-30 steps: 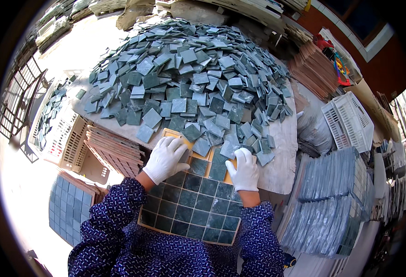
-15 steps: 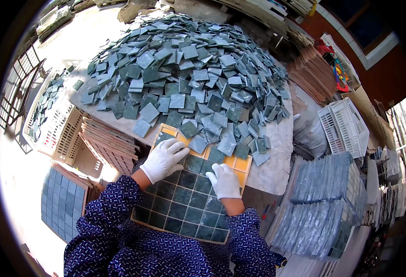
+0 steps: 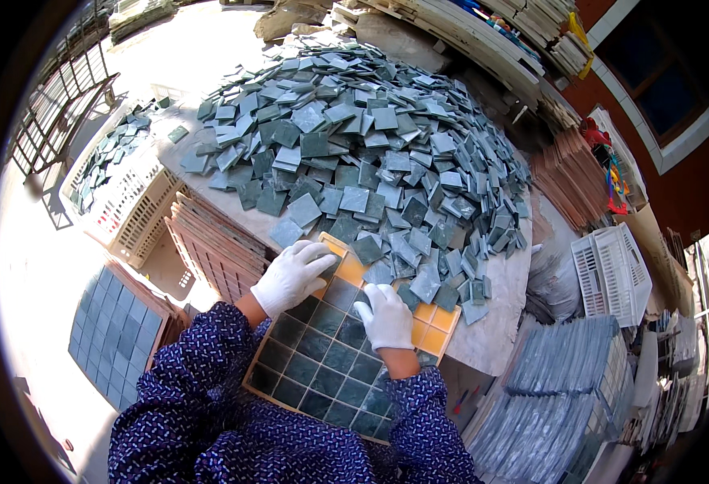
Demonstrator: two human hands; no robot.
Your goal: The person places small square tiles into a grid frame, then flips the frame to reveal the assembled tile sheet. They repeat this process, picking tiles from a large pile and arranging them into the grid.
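My left hand [image 3: 294, 278], in a white glove, lies over the upper left part of an orange grid tray [image 3: 435, 327], its fingers stretched across the tiles there. My right hand [image 3: 389, 321], gloved too, rests on the tray's upper middle with bent fingers slightly apart, the fingertips beside a grey tile [image 3: 340, 294]. Dark green square tiles [image 3: 315, 345] fill the rows nearest me. Bare orange cells show at the far edge, where loose tiles [image 3: 365, 249] from the heap overlap the tray. Whatever lies under my palms is hidden.
A large heap of green-grey stone tiles [image 3: 354, 137] covers the table [image 3: 495, 327] beyond the tray. At left stand a white crate [image 3: 133, 214], stacked brown trays [image 3: 213, 246] and a tiled panel [image 3: 115, 331]. Wrapped tile stacks [image 3: 564, 355] and another white crate [image 3: 612, 274] are at right.
The whole view has shifted, so the scene sits farther right and lower. My right hand has moved left across the tray. The left hand stays near the tray's upper left.
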